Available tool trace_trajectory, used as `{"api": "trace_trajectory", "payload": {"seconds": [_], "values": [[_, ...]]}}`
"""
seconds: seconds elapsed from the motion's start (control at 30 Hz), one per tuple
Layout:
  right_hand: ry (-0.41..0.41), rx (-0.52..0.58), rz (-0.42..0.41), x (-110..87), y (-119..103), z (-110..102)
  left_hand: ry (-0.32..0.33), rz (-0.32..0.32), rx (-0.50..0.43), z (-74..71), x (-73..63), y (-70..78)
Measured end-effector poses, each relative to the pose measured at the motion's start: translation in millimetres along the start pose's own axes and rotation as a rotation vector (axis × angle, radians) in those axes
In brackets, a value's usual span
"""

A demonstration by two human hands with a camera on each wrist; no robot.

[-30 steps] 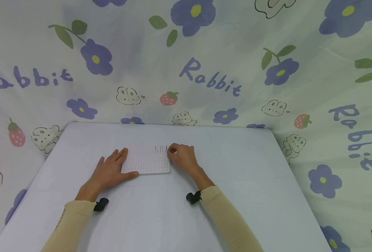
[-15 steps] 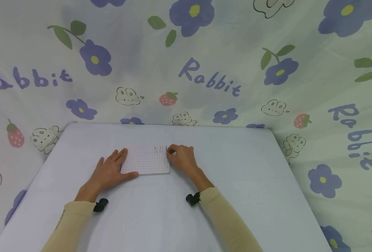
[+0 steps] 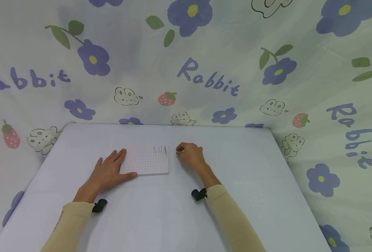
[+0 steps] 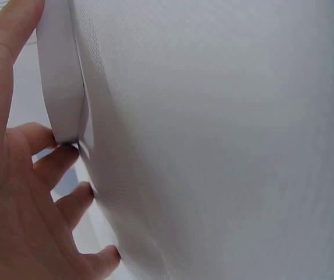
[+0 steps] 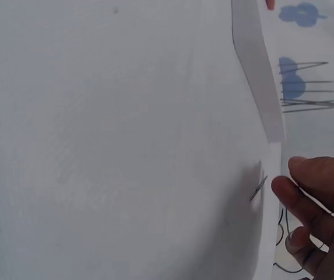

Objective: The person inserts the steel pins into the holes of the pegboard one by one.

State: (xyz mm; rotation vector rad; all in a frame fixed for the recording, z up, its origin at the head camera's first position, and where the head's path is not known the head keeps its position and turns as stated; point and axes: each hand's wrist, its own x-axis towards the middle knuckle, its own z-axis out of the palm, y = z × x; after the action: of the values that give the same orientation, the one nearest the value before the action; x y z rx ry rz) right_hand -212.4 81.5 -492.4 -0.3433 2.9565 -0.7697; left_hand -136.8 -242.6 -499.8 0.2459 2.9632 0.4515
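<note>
A white board (image 3: 145,162) dotted with rows of small holes lies flat on the table. Several thin metal pins (image 3: 160,150) stand up from its far right corner; some lean and cross in the right wrist view. My left hand (image 3: 108,171) steadies the board, fingers spread along its left side and thumb on the near edge. Just off the board's right side is my right hand (image 3: 190,155), fingers bent and nothing between them. Close by its fingertips, a small thin metal piece (image 5: 258,188) lies on the table.
A white cloth covers the table (image 3: 236,168). Behind and beside it hangs a curtain (image 3: 148,63) printed with flowers and rabbits. A small black wrist camera (image 3: 199,194) sits at the right sleeve cuff, another camera (image 3: 99,205) at the left.
My right hand has come away from the pins at the board's corner and moved right onto the table beside it. The left hand stays on the board.
</note>
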Motion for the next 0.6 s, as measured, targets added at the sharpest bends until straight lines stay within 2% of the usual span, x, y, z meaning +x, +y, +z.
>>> {"api": "trace_trajectory", "payload": {"seconds": [0.23, 0.6], "values": [[0.013, -0.036, 0.065, -0.9, 10, -2, 0.002, 0.003, -0.004, 2.2, 0.5, -2.0], [-0.035, -0.024, 0.095, -3.6, 18, -4, 0.001, 0.000, -0.009, 2.5, 0.6, -3.0]]}}
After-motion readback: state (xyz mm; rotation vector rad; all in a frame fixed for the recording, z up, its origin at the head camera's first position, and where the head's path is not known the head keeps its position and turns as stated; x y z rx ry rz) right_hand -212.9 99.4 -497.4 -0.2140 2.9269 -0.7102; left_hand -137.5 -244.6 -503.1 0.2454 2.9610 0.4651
